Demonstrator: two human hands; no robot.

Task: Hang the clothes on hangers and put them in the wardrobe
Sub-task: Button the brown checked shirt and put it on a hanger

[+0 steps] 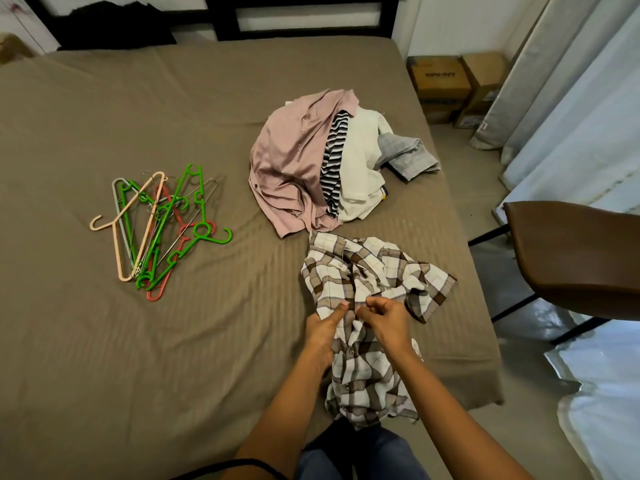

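Note:
A brown-and-white checked shirt [367,271] lies crumpled on the bed's near right part, its tail hanging over the front edge. My left hand [323,329] pinches the shirt's button strip, thumb on top. My right hand [386,318] grips the cloth just beside it, fingers curled. Behind the shirt sits a pile of clothes: a pink shirt [291,164], a black-and-white striped piece [334,157], a white garment [362,168] and a grey one [407,155]. Several plastic and wire hangers [162,223], green, peach, red and grey, lie heaped on the left of the bed.
The bed [138,341] has a brown sheet and a black headboard [298,15]. A dark cloth [117,26] lies at the head end. A brown chair [575,258] stands to the right. Cardboard boxes [450,88] and curtains [571,98] fill the far right corner.

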